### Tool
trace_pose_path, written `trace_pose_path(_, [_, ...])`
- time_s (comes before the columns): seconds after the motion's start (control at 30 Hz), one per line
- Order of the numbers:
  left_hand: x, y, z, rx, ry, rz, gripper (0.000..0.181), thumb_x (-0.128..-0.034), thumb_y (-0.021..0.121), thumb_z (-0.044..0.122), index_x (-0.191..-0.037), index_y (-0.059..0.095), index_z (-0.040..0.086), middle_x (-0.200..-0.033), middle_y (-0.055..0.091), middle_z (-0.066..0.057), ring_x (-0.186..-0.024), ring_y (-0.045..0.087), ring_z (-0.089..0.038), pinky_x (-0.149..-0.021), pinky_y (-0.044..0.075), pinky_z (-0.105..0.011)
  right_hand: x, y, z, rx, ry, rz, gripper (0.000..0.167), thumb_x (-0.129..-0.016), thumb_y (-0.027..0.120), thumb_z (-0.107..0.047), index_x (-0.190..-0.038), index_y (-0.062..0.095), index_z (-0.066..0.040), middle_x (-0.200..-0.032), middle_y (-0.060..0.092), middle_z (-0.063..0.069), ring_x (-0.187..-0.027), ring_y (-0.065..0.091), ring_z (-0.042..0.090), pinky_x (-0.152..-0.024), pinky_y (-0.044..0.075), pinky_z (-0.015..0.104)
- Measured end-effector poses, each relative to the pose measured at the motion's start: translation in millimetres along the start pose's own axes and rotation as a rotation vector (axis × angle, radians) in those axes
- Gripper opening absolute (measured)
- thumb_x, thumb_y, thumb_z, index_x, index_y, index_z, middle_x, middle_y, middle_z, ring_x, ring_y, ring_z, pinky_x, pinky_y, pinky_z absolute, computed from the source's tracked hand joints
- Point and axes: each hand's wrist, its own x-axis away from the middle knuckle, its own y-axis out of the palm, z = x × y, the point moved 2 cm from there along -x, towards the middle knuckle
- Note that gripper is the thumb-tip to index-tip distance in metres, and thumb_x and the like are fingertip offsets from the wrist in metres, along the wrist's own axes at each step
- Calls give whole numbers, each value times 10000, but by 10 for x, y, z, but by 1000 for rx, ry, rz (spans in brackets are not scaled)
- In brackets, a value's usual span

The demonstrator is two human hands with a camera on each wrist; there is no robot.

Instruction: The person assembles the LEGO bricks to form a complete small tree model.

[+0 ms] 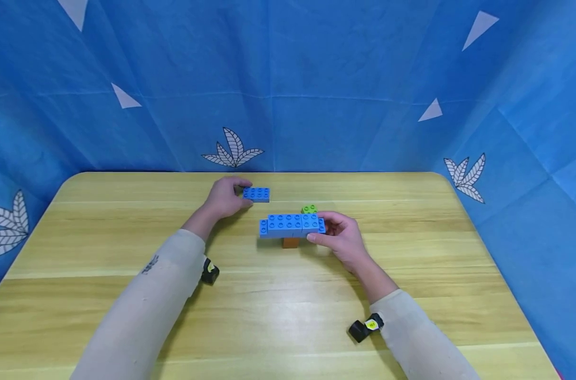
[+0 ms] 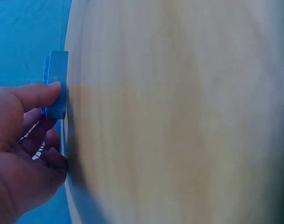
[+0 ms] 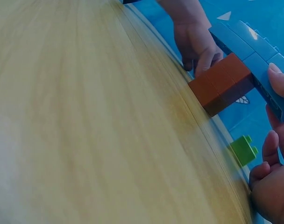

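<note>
A row of joined blue bricks (image 1: 288,226) sits on top of a brown brick stack (image 3: 219,86) and overhangs it on both sides. My right hand (image 1: 343,237) pinches the right end of this blue row between thumb and fingers. Farther back and to the left, a loose blue brick (image 1: 256,195) lies on the table with its studs up. My left hand (image 1: 226,198) grips its left end; in the left wrist view the thumb lies along the side of the brick. Behind the blue row stands a small green brick (image 1: 309,209), partly hidden in the head view.
The wooden table (image 1: 268,316) has rounded back corners. A blue patterned cloth (image 1: 288,95) hangs behind it and at the sides. The brown stack stands near the middle, between my two forearms.
</note>
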Motion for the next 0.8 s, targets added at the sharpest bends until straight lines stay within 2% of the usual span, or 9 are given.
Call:
trace_pose_path(0.27, [12, -9, -71, 15, -57, 4, 435, -862, 797, 147, -1262, 661, 48, -1213, 605, -102, -1026, 487, -286, -921, 420, -410, -1, 11, -9, 9, 7, -2, 428, -788, 777, 112, -1193, 641, 96, -1039, 650, 127, -853, 553, 200, -676, 453, 232])
trace_pose_path(0.47, [60, -27, -55, 37, -64, 18, 414, -861, 803, 155, -1238, 669, 50, -1139, 589, -105, -982, 481, -287, -863, 419, -396, -6, 5, -8, 10, 9, -1, 416, -788, 779, 111, -1184, 655, 77, -1049, 652, 130, -859, 558, 204, -679, 458, 229])
trace_pose_path(0.63, [111, -29, -17, 90, -70, 33, 424, -842, 825, 169, -1226, 678, 66, -1107, 585, -99, -943, 485, -280, -803, 427, -378, -5, 5, -5, 12, 10, -1, 407, -787, 785, 99, -1175, 667, 60, -1047, 651, 132, -854, 554, 208, -673, 454, 230])
trace_pose_path(0.8, [165, -28, 41, 162, -93, 54, 403, -848, 820, 161, -1222, 686, 94, -1058, 576, -97, -873, 486, -271, -654, 442, -343, -9, -7, -1, 12, 13, 1, 395, -789, 795, 78, -1165, 685, 27, -1050, 654, 132, -854, 554, 207, -672, 455, 231])
